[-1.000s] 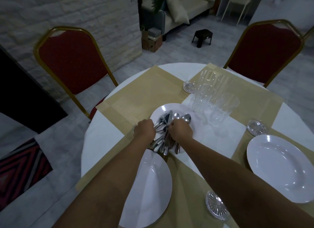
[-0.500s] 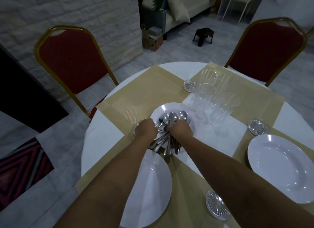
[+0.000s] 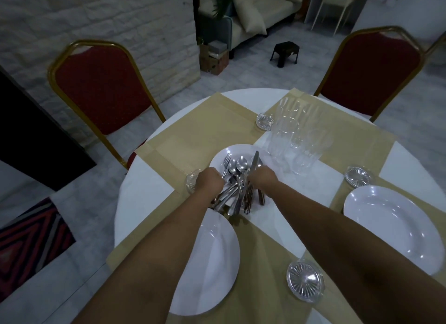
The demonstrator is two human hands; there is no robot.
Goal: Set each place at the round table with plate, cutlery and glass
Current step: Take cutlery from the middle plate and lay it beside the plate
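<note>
Round table (image 3: 135,179), both fists in cutlery pile (image 3: 235,193) on plate (image 3: 218,158) (fingers hidden), right hand (image 3: 263,181) seemingly gripping knife (image 3: 254,163), left hand (image 3: 209,182) curled.

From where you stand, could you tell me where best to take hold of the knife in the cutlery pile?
Probably by its handle, low in the pile of cutlery beside the right hand, coming from the near side. The knife points away with its blade lifted clear above the central plate, so the handle end faces the person.

Just beyond our right hand (image 3: 263,179) the clustered glasses (image 3: 293,140) block the way; a coaster (image 3: 193,180) touches our left hand (image 3: 209,182). Farther left of it we see bare placemat (image 3: 183,140) and counter (image 3: 142,191).
</note>
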